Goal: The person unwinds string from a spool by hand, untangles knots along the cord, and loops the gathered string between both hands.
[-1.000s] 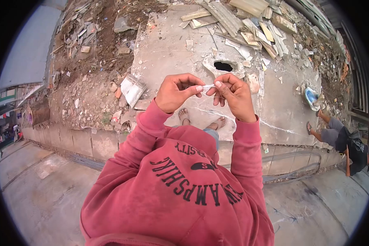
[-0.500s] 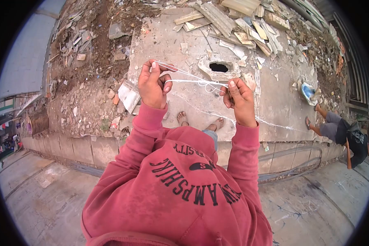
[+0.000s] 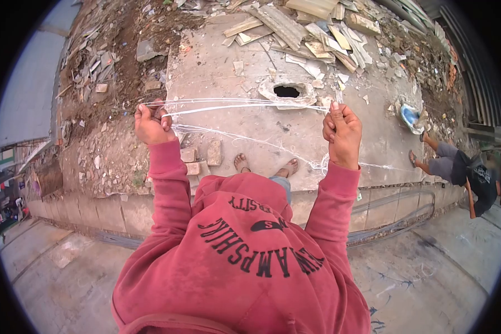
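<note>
White string [image 3: 234, 103] is stretched in several strands between my two hands, in front of my chest. My left hand [image 3: 153, 122] is closed on its left end, with the thumb up. At the right, my right hand [image 3: 342, 131] pinches the other end between thumb and fingers. A looser, tangled white line [image 3: 261, 142] runs below the taut strands, from near my left hand towards the floor under my right hand. Beyond the strands, a rough concrete ring [image 3: 287, 94] surrounds a dark hole.
Broken boards and sheets [image 3: 295, 33] lie at the top. Bricks [image 3: 214, 152] rest left of my feet. At the right are a blue-and-white basin [image 3: 411, 116] and another person [image 3: 470, 172]. Cables [image 3: 389, 214] run along the low concrete edge.
My hands have moved far apart, my left hand to the left, pulling the bunched string into long strands. The bricks beside my feet have come into view.
</note>
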### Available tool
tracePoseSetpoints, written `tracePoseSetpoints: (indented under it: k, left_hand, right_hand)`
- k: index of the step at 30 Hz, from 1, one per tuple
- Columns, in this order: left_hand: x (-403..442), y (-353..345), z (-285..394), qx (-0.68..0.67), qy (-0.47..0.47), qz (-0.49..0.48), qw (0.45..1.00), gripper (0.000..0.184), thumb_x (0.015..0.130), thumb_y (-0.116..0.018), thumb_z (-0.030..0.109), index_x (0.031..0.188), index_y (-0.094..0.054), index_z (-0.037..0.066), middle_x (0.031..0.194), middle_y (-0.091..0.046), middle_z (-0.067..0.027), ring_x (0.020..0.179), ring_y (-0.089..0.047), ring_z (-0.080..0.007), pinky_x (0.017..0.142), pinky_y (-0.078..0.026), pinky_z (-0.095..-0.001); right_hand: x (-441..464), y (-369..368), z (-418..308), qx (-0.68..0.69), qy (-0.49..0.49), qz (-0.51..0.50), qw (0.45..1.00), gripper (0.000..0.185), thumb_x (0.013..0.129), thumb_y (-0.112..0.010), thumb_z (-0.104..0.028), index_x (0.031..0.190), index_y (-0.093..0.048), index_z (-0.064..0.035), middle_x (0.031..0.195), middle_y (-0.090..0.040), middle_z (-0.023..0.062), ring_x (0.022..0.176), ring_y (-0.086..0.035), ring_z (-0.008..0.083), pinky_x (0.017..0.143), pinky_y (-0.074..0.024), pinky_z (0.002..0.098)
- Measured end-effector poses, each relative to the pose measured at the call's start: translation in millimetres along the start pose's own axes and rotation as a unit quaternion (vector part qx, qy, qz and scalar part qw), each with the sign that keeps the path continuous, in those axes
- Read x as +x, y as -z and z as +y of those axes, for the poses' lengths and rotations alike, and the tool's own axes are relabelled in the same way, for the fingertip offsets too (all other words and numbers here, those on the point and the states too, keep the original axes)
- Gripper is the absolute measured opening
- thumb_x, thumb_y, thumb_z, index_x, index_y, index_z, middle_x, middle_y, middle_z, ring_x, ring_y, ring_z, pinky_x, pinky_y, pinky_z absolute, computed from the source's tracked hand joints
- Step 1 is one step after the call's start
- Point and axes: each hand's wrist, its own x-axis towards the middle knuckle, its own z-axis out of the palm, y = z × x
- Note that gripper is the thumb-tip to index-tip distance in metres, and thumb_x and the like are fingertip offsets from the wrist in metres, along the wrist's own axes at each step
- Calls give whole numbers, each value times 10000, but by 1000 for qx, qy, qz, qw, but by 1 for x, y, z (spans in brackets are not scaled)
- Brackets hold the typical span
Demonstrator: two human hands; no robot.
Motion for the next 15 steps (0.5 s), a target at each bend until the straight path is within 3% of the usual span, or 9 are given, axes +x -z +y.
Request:
tracePoseSetpoints:
  k: [4,5,6,7,8,10,11,13,15]
  left_hand:
    - [23,20,-6,111,-42,58,991,141,1019,-415,204,996,-430,65,788,-638,-163,353,-362,-115,303,-249,-237]
    - [26,24,-7,196,-28,53,979,170,994,-485,228,1028,-486,61,892,-645,-157,519,-526,-191,457,-438,-319]
    - [27,24,-14,194,-29,51,979,170,994,-485,228,1028,-486,61,892,-645,-157,519,-526,-191,457,-438,-319]
    - [25,25,-25,423,-197,-13,884,195,973,-523,238,1064,-521,66,990,-638,-144,730,-566,-237,652,-453,-371]
    - [17,13,-33,611,-349,-74,707,231,953,-560,248,1101,-555,70,1088,-631,-132,942,-606,-282,847,-468,-424]
    - [-45,-55,-20,535,-353,-235,731,329,903,-630,232,1198,-585,95,1262,-575,-92,1270,-441,-297,1078,-274,-429]
    - [-65,-78,-20,439,-285,-349,777,438,873,-673,236,1275,-552,112,1312,-556,-94,1294,-438,-285,1075,-300,-393]
    - [-100,-114,-25,290,-148,-501,802,376,865,-662,95,1224,-581,18,1261,-592,-131,1202,-533,-239,1049,-374,-357]
    - [-109,-117,-45,253,-33,-517,817,366,865,-675,101,1208,-590,6,1131,-645,-121,1061,-602,-227,936,-448,-338]
  right_hand:
    - [3,7,-15,-35,39,24,998,234,969,-582,-213,798,-523,-66,588,-381,-43,444,-310,29,402,-218,196]
    - [3,4,-19,-41,43,21,998,232,967,-587,-212,800,-527,-63,589,-392,-43,446,-311,27,402,-219,195]
    - [4,-2,-22,-47,47,18,998,230,964,-592,-211,802,-531,-60,590,-403,-43,448,-311,26,403,-220,194]
    - [2,-9,-25,-47,50,19,997,230,964,-592,-211,802,-531,-60,590,-403,-43,448,-311,26,403,-220,194]
    - [2,-17,-28,-74,46,-5,996,222,958,-601,-208,810,-540,-55,590,-416,-44,451,-312,26,407,-224,193]
    - [0,-32,-33,-104,42,-28,993,214,953,-609,-205,818,-549,-51,590,-428,-45,454,-312,25,410,-227,193]
    - [0,-40,-36,-102,35,-76,991,207,939,-631,-203,830,-569,-37,599,-471,-43,474,-350,16,423,-252,186]
    - [-2,-55,-47,-113,22,-128,985,204,926,-653,-199,847,-602,-18,605,-513,-44,498,-385,7,449,-284,180]
    - [-1,-56,-53,-126,36,-130,983,206,926,-653,-199,842,-603,-18,605,-513,-43,499,-383,8,449,-283,181]
